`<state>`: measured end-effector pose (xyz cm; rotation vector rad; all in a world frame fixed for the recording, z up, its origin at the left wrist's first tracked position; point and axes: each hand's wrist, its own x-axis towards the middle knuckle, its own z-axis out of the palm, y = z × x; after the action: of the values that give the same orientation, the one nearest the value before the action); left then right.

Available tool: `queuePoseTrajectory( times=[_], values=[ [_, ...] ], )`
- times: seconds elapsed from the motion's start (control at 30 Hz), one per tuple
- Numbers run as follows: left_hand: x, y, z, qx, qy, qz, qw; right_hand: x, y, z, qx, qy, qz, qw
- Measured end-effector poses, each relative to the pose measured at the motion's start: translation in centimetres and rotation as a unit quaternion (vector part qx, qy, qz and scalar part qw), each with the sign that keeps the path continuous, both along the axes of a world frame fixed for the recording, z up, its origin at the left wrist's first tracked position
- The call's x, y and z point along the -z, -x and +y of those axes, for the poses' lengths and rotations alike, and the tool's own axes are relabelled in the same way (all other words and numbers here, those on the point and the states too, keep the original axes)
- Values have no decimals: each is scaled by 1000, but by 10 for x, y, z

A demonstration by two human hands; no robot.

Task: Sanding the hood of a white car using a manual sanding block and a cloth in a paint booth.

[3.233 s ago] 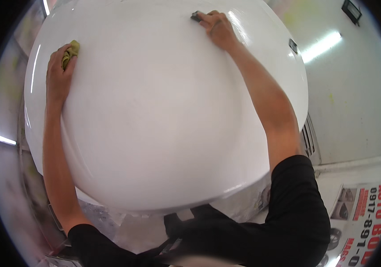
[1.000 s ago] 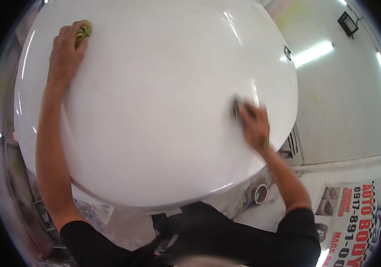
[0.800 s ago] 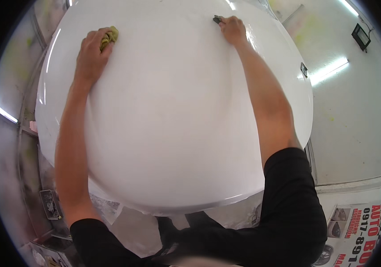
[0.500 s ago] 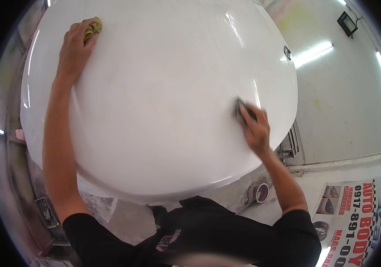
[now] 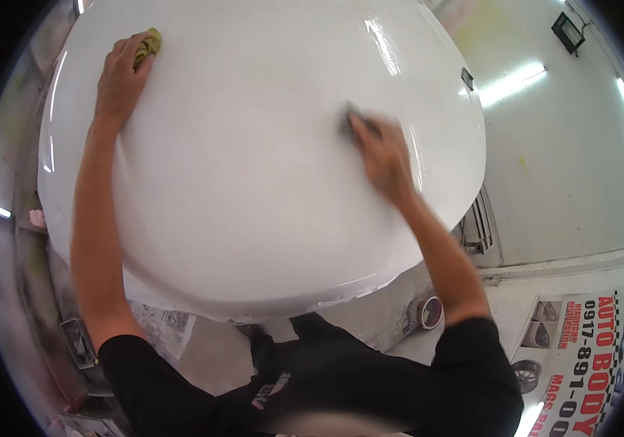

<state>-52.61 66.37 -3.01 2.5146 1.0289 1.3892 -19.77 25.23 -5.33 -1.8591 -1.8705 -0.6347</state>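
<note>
A large glossy white curved panel (image 5: 268, 211) fills the middle of the head view. My left hand (image 5: 117, 84) rests on its upper left part, fingers closed round a crumpled olive-yellow cloth (image 5: 147, 45). Right of the panel's middle, my right hand (image 5: 385, 156) grips a small dark block (image 5: 349, 122) against the white surface; both hand and block are blurred by motion, and the block's underside is hidden.
Round the panel are white walls with tube lights (image 5: 512, 84) and a floodlight (image 5: 567, 33) at upper right. A round bucket (image 5: 425, 312) stands below right, near a printed banner (image 5: 578, 357). A dark tray (image 5: 77, 342) lies at lower left.
Over three seconds my right hand moves up and down the panel's right side, rising up-left since half a second ago. My left hand, cloth in it, is higher than at first, little changed lately.
</note>
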Motion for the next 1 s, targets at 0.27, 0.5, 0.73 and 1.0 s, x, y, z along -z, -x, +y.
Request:
queuePoseTrajectory(
  times=[0.27, 0.5, 0.73, 1.0],
  values=[
    [6, -3, 9, -1, 15, 35, 999, -27, -12, 8, -39, -35, -100, 994],
    [1, -1, 8, 16, -10, -4, 1000, -30, -96, 176, 13, -44, 13, 999],
    [7, -6, 7, -13, -2, 8, 1000, 16, 53, -141, 21, 17, -2, 1000],
    [6, -3, 11, 25, 4, -19, 1000, -61, -60, 224, -4, 2, 42, 999]
  ],
)
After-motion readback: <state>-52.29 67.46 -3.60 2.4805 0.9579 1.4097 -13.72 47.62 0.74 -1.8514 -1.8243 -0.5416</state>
